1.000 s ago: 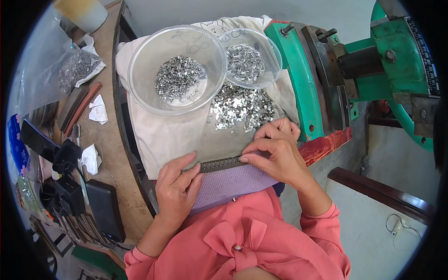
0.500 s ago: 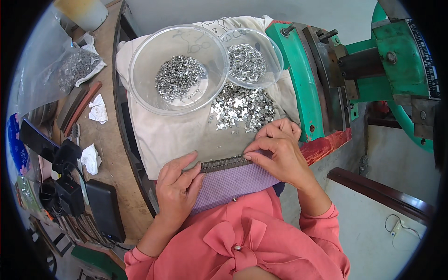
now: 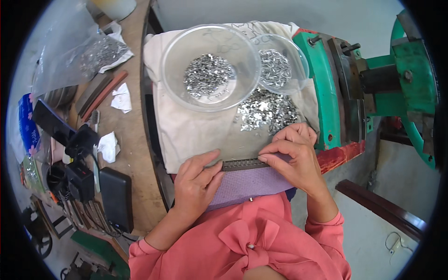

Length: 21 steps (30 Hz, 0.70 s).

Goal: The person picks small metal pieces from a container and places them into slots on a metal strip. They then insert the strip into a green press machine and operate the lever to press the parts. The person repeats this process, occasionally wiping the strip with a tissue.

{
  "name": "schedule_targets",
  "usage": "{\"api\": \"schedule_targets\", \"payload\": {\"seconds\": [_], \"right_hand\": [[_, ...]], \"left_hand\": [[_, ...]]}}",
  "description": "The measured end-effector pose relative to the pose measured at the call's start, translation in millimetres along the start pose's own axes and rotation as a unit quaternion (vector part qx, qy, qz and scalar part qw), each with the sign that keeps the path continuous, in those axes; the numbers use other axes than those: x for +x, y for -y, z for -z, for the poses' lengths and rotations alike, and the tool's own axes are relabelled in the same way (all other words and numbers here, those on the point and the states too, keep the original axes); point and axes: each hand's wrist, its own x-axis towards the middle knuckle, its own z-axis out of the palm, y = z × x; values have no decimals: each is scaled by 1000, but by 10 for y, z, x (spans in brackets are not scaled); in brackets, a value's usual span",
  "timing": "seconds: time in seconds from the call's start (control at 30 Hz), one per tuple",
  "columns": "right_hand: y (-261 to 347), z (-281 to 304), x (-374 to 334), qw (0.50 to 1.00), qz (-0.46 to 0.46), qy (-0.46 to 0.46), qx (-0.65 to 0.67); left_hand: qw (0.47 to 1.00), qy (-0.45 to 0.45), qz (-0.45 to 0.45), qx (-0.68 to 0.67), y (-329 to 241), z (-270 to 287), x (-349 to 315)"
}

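A narrow dark metal bar (image 3: 243,164) with a row of small slots lies along the far edge of a purple woven cloth (image 3: 252,185). My left hand (image 3: 198,179) grips the bar's left end between thumb and fingers. At the right end, my right hand (image 3: 295,154) is closed in a pinch, thumb against forefinger, right over the bar. Whatever is between those fingertips is too small to make out. Beyond the hands, a heap of small shiny flat metal pieces (image 3: 267,112) is spread on the pale cloth (image 3: 186,133).
A large clear bowl (image 3: 169,88) and a smaller one (image 3: 304,65) hold small metal parts. To the right stands a green machine (image 3: 327,102). The wooden table (image 3: 140,186) at left carries a black power bank (image 3: 115,198), crumpled tissue (image 3: 108,147) and a bag of metal bits (image 3: 100,58).
The whole scene has shifted right in the picture as the head view turned. Both hands stay at the bar's ends, with the right hand still pinched.
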Motion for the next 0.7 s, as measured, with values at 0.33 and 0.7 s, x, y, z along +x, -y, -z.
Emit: {"api": "schedule_targets", "payload": {"seconds": [0.33, 0.7], "right_hand": [[191, -403, 208, 996, 81, 32, 26], [169, -344, 212, 996, 58, 41, 48]], "left_hand": [[1000, -12, 1, 1, 6, -18, 5], [1000, -6, 3, 3, -11, 3, 20]]}}
